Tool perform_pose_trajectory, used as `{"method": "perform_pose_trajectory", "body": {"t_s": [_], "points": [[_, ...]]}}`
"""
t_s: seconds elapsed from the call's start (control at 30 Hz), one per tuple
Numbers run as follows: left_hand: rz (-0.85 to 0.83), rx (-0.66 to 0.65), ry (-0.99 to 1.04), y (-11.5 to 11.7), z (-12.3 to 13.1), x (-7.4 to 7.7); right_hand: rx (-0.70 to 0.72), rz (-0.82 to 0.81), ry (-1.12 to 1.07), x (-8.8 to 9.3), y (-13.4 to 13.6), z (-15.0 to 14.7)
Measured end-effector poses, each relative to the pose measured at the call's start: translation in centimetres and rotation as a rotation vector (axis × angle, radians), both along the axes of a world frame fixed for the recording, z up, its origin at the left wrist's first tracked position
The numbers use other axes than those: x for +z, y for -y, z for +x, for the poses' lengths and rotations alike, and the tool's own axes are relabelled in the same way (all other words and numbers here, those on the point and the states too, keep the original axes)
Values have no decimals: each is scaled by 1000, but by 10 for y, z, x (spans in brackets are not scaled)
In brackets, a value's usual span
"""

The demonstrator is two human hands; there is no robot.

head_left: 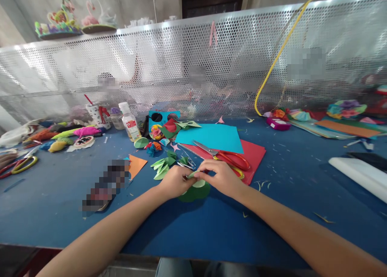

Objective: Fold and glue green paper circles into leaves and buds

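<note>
My left hand (175,181) and my right hand (219,175) meet at the middle of the blue table (272,204). Both pinch a small light green paper piece (193,175) between their fingertips. Just below them lies a dark green paper round (193,192) with a pale green piece on it. Folded green paper leaves (165,165) lie to the left of my hands. Red-handled scissors (226,156) rest just behind my right hand, on a red sheet (255,154) and a cyan sheet (211,136).
A glue bottle (130,121), a spotted cup (96,113), paper flowers (155,140) and an orange paper triangle (136,165) lie to the left and behind. A perforated metal screen (193,59) walls the far edge. Coloured sheets (341,128) and a white flat object (356,174) sit at right.
</note>
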State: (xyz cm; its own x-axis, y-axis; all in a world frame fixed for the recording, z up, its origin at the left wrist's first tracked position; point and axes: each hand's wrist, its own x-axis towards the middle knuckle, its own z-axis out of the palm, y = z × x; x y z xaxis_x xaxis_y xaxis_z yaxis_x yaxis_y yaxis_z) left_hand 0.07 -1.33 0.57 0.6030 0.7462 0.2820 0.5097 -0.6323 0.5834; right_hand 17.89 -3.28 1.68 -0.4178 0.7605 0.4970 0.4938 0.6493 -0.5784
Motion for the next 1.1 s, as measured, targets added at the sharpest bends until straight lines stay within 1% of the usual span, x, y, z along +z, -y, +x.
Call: {"method": "perform_pose_trajectory", "body": {"t_s": [0.23, 0.43, 0.57, 0.67, 0.8, 1.0, 1.1], "points": [[-42, 10, -67, 1, -1, 2, 11, -5, 15, -3, -3, 2], [-89, -12, -79, 2, -1, 6, -40, -25, 19, -1, 0, 1], [-144, -15, -57, 3, -1, 8, -32, -27, 2, 0, 0, 0], [-168, -42, -26, 5, -2, 9, -31, -31, -1, -1, -1, 1], [-153, -39, -26, 5, -2, 9, -38, -48, 21, -2, -3, 2], [-83, -4, -103, 3, 0, 5, -38, -58, 60, -3, -3, 1], [-96, -10, -91, 2, 1, 5, -59, -66, 64, -3, -4, 1]]}}
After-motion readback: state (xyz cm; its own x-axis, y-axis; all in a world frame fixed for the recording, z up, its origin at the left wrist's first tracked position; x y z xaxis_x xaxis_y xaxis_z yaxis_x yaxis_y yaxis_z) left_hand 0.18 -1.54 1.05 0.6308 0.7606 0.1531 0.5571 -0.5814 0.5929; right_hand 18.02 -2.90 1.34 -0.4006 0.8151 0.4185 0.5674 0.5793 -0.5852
